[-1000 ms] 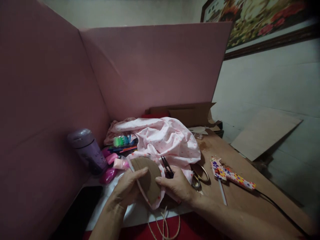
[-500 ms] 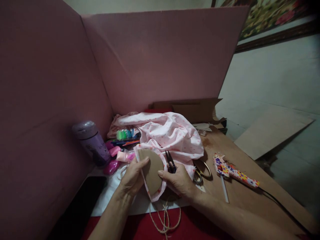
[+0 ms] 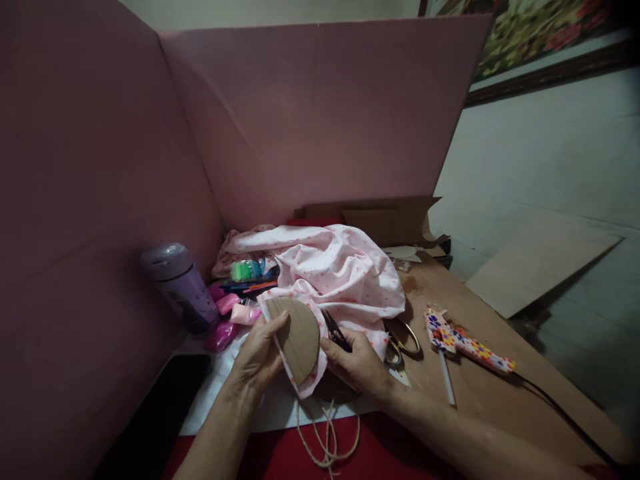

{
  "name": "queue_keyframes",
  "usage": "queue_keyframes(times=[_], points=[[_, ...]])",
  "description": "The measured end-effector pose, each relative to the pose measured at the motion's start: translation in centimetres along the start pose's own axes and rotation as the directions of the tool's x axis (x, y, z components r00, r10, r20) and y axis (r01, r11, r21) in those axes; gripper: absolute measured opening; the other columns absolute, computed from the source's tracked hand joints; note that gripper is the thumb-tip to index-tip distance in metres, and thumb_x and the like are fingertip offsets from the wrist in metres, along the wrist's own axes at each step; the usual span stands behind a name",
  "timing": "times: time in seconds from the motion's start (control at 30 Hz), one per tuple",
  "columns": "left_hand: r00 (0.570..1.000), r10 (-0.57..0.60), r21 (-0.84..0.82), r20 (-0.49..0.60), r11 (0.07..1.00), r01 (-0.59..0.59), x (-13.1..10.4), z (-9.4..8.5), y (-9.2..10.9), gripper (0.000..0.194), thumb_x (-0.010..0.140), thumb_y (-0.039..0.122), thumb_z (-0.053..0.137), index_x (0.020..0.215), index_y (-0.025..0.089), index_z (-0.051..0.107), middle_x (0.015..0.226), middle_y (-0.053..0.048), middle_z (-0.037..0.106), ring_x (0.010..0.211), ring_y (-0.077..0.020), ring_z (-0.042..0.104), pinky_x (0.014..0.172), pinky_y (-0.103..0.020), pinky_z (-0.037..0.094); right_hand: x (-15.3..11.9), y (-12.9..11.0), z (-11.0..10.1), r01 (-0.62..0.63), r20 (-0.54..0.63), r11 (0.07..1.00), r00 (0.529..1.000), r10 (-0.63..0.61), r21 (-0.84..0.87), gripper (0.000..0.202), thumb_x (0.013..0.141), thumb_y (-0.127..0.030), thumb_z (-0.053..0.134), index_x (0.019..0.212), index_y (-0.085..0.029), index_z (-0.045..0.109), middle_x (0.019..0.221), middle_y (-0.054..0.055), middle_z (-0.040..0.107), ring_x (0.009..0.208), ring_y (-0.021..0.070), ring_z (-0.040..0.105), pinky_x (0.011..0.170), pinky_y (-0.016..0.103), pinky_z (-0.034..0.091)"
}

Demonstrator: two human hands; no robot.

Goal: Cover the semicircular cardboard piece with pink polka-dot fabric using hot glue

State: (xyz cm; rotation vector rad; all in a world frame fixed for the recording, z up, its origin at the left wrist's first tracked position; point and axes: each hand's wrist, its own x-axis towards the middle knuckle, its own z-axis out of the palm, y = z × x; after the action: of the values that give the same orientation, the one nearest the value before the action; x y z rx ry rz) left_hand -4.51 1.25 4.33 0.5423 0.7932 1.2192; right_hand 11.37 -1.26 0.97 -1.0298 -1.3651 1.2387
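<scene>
Head view: two hands (image 3: 257,360) (image 3: 359,363), one half-disc (image 3: 297,340)

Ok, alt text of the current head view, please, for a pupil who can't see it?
The left hand holds a cardboard half-circle against spotted pink fabric; the right hand grips a dark pointed tool beside its edge. Beyond lies crumpled spotted cloth, between a purple bottle and a flowered glue gun.
</scene>
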Motion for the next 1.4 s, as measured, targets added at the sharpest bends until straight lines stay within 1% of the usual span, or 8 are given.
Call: queue_keyframes(times=[0.1, 0.27, 0.43, 0.63, 0.8, 0.97, 1.2, 1.4], points=[[0.999, -0.032, -0.006, -0.023, 0.999, 0.032, 0.1, -0.1, 0.0, 0.025, 0.076, 0.007, 0.056, 0.100, 0.011, 0.057, 0.073, -0.006, 0.069, 0.061, -0.0153, 0.065, 0.060, -0.027, 0.053, 0.0, 0.1, -0.1, 0.027, 0.012, 0.999, 1.000, -0.027, -0.026, 0.036, 0.070, -0.045, 0.059, 0.055, -0.018, 0.040, 0.053, -0.005, 0.032, 0.050, 0.0082, 0.027, 0.046, 0.022, 0.021], [0.997, -0.062, -0.024, -0.041, 0.998, 0.061, 0.1, 0.0, -0.1, 0.021, 0.078, 0.009, 0.053, 0.099, 0.010, 0.058, 0.071, -0.007, 0.068, 0.059, -0.0160, 0.065, 0.061, -0.029, 0.054, 0.1, 0.1, -0.1, -0.026, 0.001, 1.000, 1.000, 0.026, -0.006, 0.031, 0.069, -0.041, 0.057, 0.056, -0.018, 0.040, 0.054, -0.005, 0.034, 0.050, 0.0085, 0.028, 0.046, 0.022, 0.022], [0.995, -0.067, -0.042, -0.069, 0.997, 0.064, 0.1, 0.2, -0.1, 0.028, 0.079, 0.007, 0.051, 0.107, 0.012, 0.055, 0.070, -0.006, 0.069, 0.062, -0.0178, 0.066, 0.066, -0.034, 0.054, 0.1, 0.0, -0.2, -0.027, -0.001, 1.000, 1.000, 0.027, -0.003, 0.034, 0.069, -0.043, 0.059, 0.055, -0.018, 0.040, 0.053, -0.005, 0.035, 0.049, 0.0080, 0.030, 0.045, 0.022, 0.024], [0.991, -0.110, -0.076, -0.082, 0.992, 0.104, 0.2, 0.2, 0.0, 0.019, 0.080, 0.011, 0.052, 0.098, 0.008, 0.057, 0.068, -0.008, 0.068, 0.061, -0.0192, 0.066, 0.068, -0.036, 0.055, -0.3, 0.2, -0.4, -0.090, 0.090, 0.995, 0.992, 0.086, 0.045, 0.037, 0.065, -0.048, 0.066, 0.065, -0.017, 0.046, 0.048, -0.007, 0.039, 0.039, 0.0059, 0.032, 0.037, 0.020, 0.023], [0.994, -0.080, -0.111, -0.076, 0.991, 0.071, 0.3, 0.2, 0.0, 0.017, 0.081, 0.012, 0.050, 0.096, 0.009, 0.057, 0.068, -0.008, 0.069, 0.063, -0.0197, 0.067, 0.069, -0.037, 0.055, -0.7, 0.1, 0.0, -0.173, 0.191, 0.974, 0.971, 0.143, 0.149, 0.038, 0.058, -0.041, 0.073, 0.073, -0.016, 0.050, 0.045, -0.008, 0.045, 0.033, 0.0055, 0.035, 0.032, 0.019, 0.026], [0.996, -0.039, -0.139, -0.079, 0.990, 0.027, 0.6, 0.2, -0.2, 0.015, 0.082, 0.012, 0.048, 0.094, 0.009, 0.058, 0.070, -0.009, 0.069, 0.063, -0.0194, 0.066, 0.070, -0.038, 0.054, -0.8, 0.2, 0.2, -0.207, 0.149, 0.953, 0.973, 0.176, 0.221, 0.032, 0.058, -0.029, 0.071, 0.076, -0.017, 0.048, 0.043, -0.011, 0.042, 0.032, 0.0036, 0.031, 0.032, 0.016, 0.022], [0.983, -0.115, -0.205, -0.140, 0.975, 0.085, 0.5, 0.7, -0.4, 0.016, 0.084, 0.013, 0.046, 0.091, 0.008, 0.059, 0.069, -0.007, 0.068, 0.060, -0.0164, 0.065, 0.070, -0.034, 0.055, -0.7, -0.1, 0.5, -0.220, 0.102, 0.955, 0.974, 0.203, 0.198, 0.019, 0.055, -0.012, 0.061, 0.069, -0.016, 0.049, 0.047, -0.010, 0.041, 0.037, 0.0033, 0.029, 0.035, 0.017, 0.019], [0.977, 0.072, -0.122, -0.200, 0.988, -0.098, 0.8, 0.3, -1.4, 0.017, 0.080, 0.009, 0.051, 0.096, 0.011, 0.058, 0.073, -0.006, 0.068, 0.062, -0.0170, 0.066, 0.069, -0.034, 0.055, -0.9, -0.8, 0.6, -0.225, 0.125, 0.945, 0.972, 0.200, 0.238, 0.022, 0.054, -0.018, 0.065, 0.070, -0.015, 0.051, 0.051, -0.009, 0.041, 0.041, 0.0035, 0.028, 0.037, 0.018, 0.018]])
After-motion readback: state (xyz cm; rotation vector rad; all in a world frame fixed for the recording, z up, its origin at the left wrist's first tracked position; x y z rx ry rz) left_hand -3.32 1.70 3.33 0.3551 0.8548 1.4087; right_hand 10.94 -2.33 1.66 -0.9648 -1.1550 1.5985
